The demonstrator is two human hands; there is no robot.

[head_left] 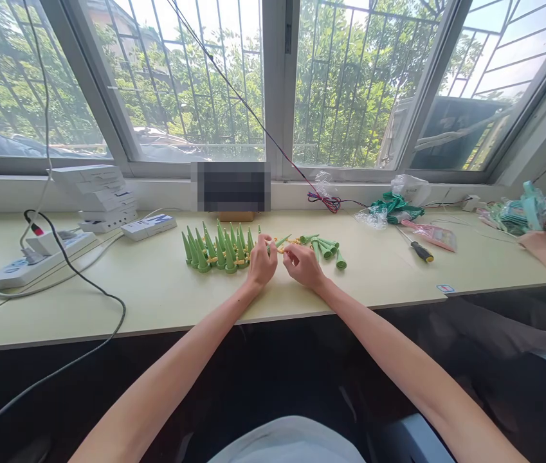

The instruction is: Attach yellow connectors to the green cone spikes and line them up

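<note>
Head view: left fingers (267,244) grip a green cone (283,240), right fingers (292,253) a yellow piece (280,250); print (157,222) on a white box (149,227) blurs.

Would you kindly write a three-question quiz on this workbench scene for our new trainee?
1. True or false: the slim, pointed green cones clustered left of the left hand stand tips up.
2. Which tool lies right of the right hand? A) metal pliers B) screwdriver with a black-and-yellow handle C) claw hammer
3. Fill the gap: the white power strip lies toward the ____ end of the cream tabletop.

Key: 1. True; 2. B; 3. left
</note>
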